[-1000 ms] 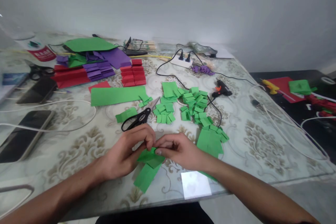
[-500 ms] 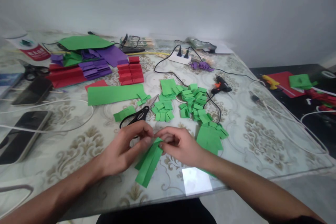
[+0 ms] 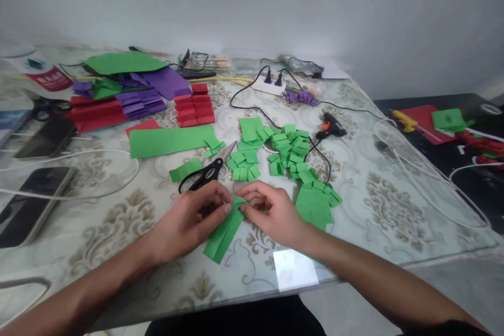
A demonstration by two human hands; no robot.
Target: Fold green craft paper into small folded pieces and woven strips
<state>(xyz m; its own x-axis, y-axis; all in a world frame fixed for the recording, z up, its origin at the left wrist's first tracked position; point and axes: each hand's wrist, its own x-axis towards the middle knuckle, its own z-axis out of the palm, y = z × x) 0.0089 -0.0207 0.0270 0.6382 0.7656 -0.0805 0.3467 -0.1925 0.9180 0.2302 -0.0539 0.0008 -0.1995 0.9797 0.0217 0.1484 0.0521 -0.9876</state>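
Note:
A creased green paper strip (image 3: 225, 236) slants between my hands, its lower end hanging free toward the table's front edge. My left hand (image 3: 197, 218) pinches the strip's left side near its upper end. Thumb and fingers of my right hand (image 3: 271, 214) close on the top right corner, where the paper bends over. Just beyond my left hand lie black-handled scissors (image 3: 208, 172), blades pointing away and to the right. Small folded green paper pieces (image 3: 246, 160) lie behind the hands, and a larger pile of them (image 3: 289, 149) spreads to the right. A green sheet (image 3: 314, 206) is beside my right wrist.
A long green strip (image 3: 171, 142), folded red paper (image 3: 194, 107) and purple paper (image 3: 142, 104) lie at the back left. Two phones (image 3: 33, 205) are at the left. A hot glue gun (image 3: 331, 127) and a power strip (image 3: 269, 85) with cables stand behind right.
The upper end of the strip now bends over at my right fingertips. Its lower end has risen slightly, and both hands have stayed in nearly the same spot.

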